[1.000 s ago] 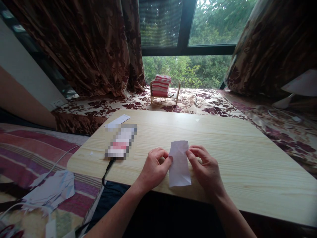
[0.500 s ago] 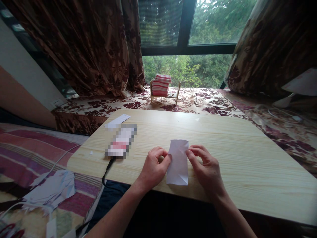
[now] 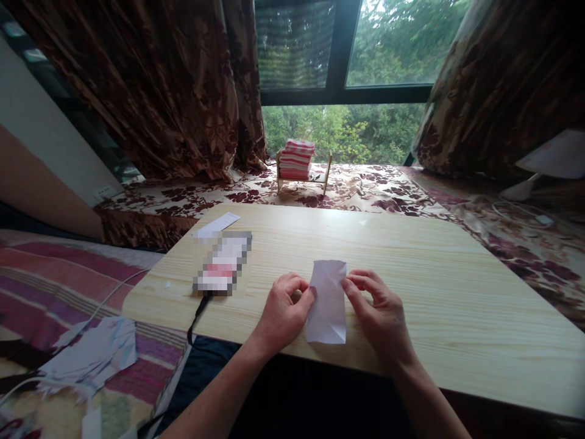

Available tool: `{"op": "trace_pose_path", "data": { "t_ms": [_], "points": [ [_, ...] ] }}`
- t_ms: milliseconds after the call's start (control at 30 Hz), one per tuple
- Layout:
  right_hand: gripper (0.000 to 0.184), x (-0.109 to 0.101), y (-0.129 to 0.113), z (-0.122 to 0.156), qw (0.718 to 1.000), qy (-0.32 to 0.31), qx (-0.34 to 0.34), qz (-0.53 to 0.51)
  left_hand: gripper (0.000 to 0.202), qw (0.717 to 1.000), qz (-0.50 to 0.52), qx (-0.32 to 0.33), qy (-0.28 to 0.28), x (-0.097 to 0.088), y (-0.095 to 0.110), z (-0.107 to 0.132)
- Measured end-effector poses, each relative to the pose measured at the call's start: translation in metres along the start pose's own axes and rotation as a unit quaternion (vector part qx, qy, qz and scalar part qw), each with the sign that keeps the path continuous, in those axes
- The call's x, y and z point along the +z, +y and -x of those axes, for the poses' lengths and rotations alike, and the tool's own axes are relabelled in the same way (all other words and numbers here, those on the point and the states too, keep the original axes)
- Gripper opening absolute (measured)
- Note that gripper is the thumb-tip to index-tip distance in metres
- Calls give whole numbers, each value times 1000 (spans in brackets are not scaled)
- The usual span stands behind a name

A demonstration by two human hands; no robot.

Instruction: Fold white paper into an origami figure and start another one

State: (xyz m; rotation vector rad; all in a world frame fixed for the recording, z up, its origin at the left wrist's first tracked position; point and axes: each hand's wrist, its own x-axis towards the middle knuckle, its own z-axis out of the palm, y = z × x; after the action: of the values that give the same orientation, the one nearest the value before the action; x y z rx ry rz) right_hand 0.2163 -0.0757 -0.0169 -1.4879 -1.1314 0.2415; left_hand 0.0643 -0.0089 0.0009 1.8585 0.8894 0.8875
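Note:
A creased white sheet of paper point(image 3: 327, 308), tall and narrow, is held up near the front edge of the wooden table point(image 3: 434, 292). My left hand point(image 3: 286, 308) pinches its left edge between thumb and fingers. On the opposite side my right hand point(image 3: 377, 302) grips the right edge near the upper half, thumb and forefinger together. Fold lines run across the paper, most plainly at its lower right corner and near its top right.
Left on the table lie a pixelated phone-like object point(image 3: 223, 265) with a black strap point(image 3: 197, 320), and a white paper strip point(image 3: 217, 225). Paper scraps point(image 3: 98, 353) lie on the striped bedding. Folded red-and-white cloths point(image 3: 296, 161) sit on a small rack by the window.
Both hands keep hold of the paper in nearly the same pose. The whole view has shifted very slightly.

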Motion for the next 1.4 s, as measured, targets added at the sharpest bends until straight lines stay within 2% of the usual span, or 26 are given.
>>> {"op": "trace_pose_path", "data": {
  "t_ms": [500, 667, 767, 867, 900, 967, 1033, 1100, 1267, 1400],
  "points": [
    [18, 1, 1, 0, 1000, 3, 4, 9, 19, 1000, -15, 9, 5, 1, 0, 0],
    [20, 1, 5, 1, 999, 3, -7, 33, 19, 998, -56, 22, 13, 2, -5, -1],
    [20, 1, 8, 1, 997, 2, -25, 68, 10, 987, -134, 57, 67, 0, -6, 3],
    [19, 2, 11, 1, 996, -9, -33, 84, 18, 956, -224, 126, 144, -2, 0, 11],
    [19, 3, 12, 2, 995, -16, -35, 90, 18, 949, -238, 152, 139, -2, 3, 13],
    [18, 4, 14, 2, 994, -30, -40, 99, 18, 948, -249, 188, 64, 0, 9, 15],
    [18, 4, 16, 2, 992, -46, -41, 106, 18, 941, -288, 174, -24, 3, 11, 14],
    [19, 3, 17, 2, 990, -70, -42, 116, 18, 925, -344, 146, -64, 6, 9, 10],
    [17, -4, 17, -7, 974, -161, -54, 151, 19, 903, -397, 141, -82, 7, 3, 7],
    [16, -4, 18, -17, 972, -179, -51, 146, 21, 898, -408, 141, -84, 7, 3, 9]
  ]
}}
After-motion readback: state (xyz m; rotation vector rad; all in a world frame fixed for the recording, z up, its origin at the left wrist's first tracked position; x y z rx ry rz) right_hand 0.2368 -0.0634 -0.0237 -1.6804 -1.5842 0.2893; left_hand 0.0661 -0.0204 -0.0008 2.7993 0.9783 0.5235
